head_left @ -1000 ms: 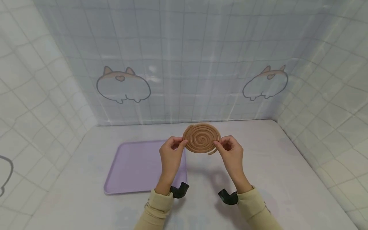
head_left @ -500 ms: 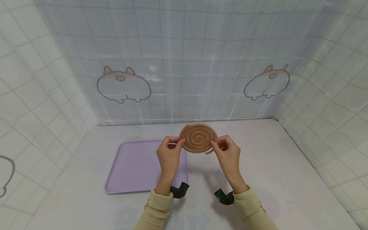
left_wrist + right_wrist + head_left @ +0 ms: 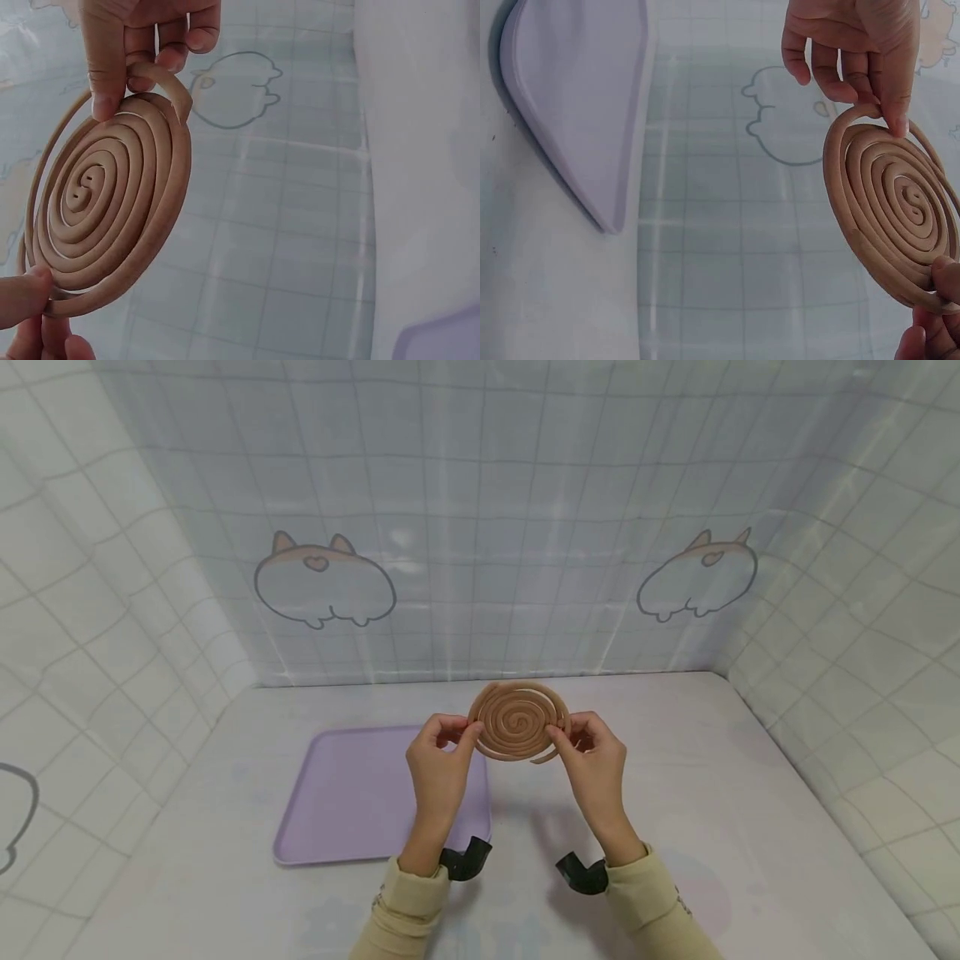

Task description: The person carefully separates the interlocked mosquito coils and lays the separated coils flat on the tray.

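Note:
A brown mosquito coil [image 3: 517, 720], a flat spiral, is held up above the table between both hands. My left hand [image 3: 441, 768] pinches its left edge between thumb and fingers. On the opposite edge, my right hand [image 3: 597, 768] grips it the same way, thumb on the near face. The left wrist view shows two small slots at the centre of the coil [image 3: 112, 187], where two strands meet. Its outer ring stands apart from the inner turns, with a gap showing. In the right wrist view, one free end of the coil [image 3: 889, 262] lies near the right thumb.
A shallow purple tray [image 3: 352, 802] lies on the white table [image 3: 750, 810], left of and partly behind the left forearm. Tiled-pattern sheeting with animal drawings [image 3: 324, 585] encloses the back and sides. A black curved piece [image 3: 467, 860] sits at each wrist.
Both hands have shifted slightly left with the coil. Its outer ring has spread from the inner turns, and the gap at the upper right is wider.

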Demonstrator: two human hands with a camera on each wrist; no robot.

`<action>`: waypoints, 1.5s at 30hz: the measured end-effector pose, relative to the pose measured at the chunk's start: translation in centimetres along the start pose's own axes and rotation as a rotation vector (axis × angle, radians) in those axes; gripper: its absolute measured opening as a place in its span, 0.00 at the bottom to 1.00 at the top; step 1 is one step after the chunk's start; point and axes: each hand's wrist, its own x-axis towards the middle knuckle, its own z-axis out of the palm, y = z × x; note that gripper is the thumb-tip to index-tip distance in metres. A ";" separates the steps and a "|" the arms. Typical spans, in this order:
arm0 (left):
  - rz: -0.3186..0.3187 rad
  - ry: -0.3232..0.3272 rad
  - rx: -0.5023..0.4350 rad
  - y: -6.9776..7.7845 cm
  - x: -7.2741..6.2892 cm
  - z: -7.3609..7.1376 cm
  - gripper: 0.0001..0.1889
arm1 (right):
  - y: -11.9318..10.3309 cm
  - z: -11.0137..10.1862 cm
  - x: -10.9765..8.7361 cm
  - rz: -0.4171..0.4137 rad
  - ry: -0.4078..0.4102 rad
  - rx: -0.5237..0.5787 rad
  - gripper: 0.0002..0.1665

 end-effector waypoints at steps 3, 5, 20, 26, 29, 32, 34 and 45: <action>0.003 -0.013 -0.020 0.1 0.0 -0.2 0.09 | -0.1 0.0 0.0 0.009 0.002 0.007 0.09; 0.008 -0.021 -0.030 0.2 0.0 -0.3 0.10 | -0.2 -0.1 0.0 0.017 -0.006 0.016 0.09; 0.044 -0.004 -0.024 3.6 -0.3 -1.2 0.07 | -1.0 0.0 0.0 0.022 -0.023 0.029 0.07; 0.150 0.030 0.010 1.2 -0.2 -0.8 0.08 | -1.6 -0.1 0.0 0.065 -0.082 0.016 0.09; 0.194 0.047 0.037 1.0 -0.3 -0.8 0.08 | -2.0 0.0 0.0 0.080 -0.103 -0.013 0.10; 0.220 0.059 0.051 1.1 -0.3 -0.8 0.08 | -2.3 0.0 0.0 0.081 -0.112 -0.035 0.10; 0.228 0.066 0.058 1.1 -0.3 -0.8 0.07 | -2.5 0.0 -0.1 0.077 -0.114 -0.046 0.10; 0.170 0.022 0.002 1.6 -0.3 -1.0 0.07 | -2.8 0.0 0.0 0.084 -0.165 0.017 0.10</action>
